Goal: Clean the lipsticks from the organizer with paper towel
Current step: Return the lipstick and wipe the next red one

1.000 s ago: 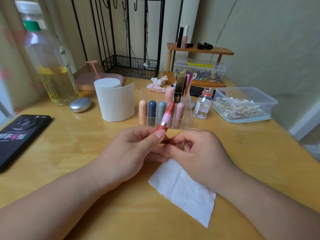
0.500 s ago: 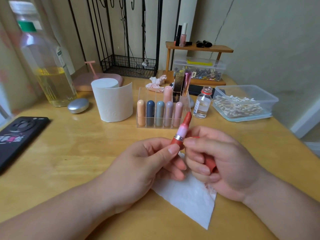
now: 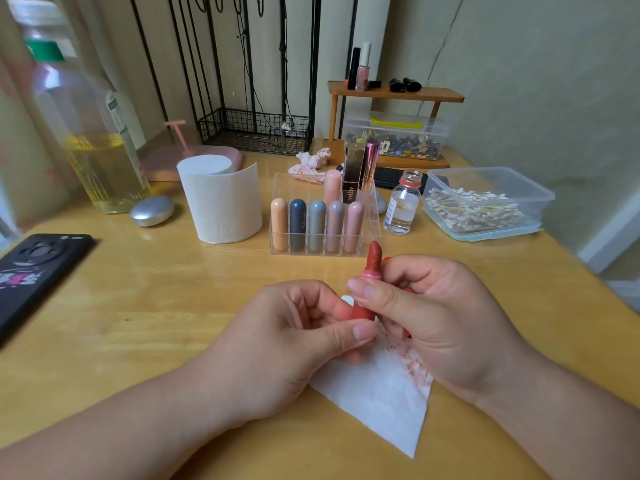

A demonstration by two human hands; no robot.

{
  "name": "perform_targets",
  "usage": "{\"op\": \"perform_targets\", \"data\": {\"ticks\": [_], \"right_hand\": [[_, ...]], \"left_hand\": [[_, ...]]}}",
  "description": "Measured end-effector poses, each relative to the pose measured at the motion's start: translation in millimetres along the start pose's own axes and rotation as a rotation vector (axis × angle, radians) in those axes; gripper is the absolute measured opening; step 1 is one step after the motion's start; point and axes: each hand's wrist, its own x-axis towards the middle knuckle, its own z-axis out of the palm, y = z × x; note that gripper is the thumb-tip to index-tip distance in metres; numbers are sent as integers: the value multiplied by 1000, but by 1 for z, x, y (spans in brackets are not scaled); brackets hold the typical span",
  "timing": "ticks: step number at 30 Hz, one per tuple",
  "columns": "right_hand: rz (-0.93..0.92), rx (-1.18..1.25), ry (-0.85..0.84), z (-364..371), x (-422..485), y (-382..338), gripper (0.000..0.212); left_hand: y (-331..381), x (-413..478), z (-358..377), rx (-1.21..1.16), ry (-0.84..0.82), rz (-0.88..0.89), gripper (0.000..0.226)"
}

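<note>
- The left hand [image 3: 287, 341] and the right hand [image 3: 436, 323] meet low over the middle of the wooden surface [image 3: 138, 306].
- Between them stands the red lipstick [image 3: 374, 259], uncapped and almost upright, with its bullet pointing up.
- The left grip pinches the red base of the red lipstick between the thumb and the fingers.
- The right grip is curled round the pink collar just under the bullet, with the index finger across the front.
- Something red shows inside the right palm. It may be the cap, but most of it is hidden.
- The paper towel [image 3: 381, 407] lies flat on the surface under both hands, with pink smears on its right part.
- The clear organizer [image 3: 370, 220] stands just behind the hands. Five capped lipsticks [image 3: 317, 225] are upright in its front row, and taller ones stand behind them.
- A paper roll [image 3: 221, 202] stands left of the organizer. A small glass bottle [image 3: 401, 206] and a box of cotton swabs [image 3: 485, 206] are on its right.
</note>
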Motion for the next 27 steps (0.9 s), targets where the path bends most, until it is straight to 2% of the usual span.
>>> {"op": "perform_targets", "data": {"ticks": [3,9,16,19,23,27], "right_hand": [[-25,-1,3,0,-1,-1,21],[-2,-108,-13,-4,1,13,18],[-12,8,-56,-4,-1,6,25],[-8,14,-61,-5,0,6,26],[-23,-150,54,-9,2,15,36],[-40,-181,40,-7,2,20,37]], "left_hand": [[0,0,0,26,-6,34,26],[-1,0,0,107,89,31,49],[1,-2,-2,154,-99,72,18],[2,-4,-1,195,-129,85,19],[2,-1,3,119,-64,94,17],[0,0,4,108,102,86,44]]}}
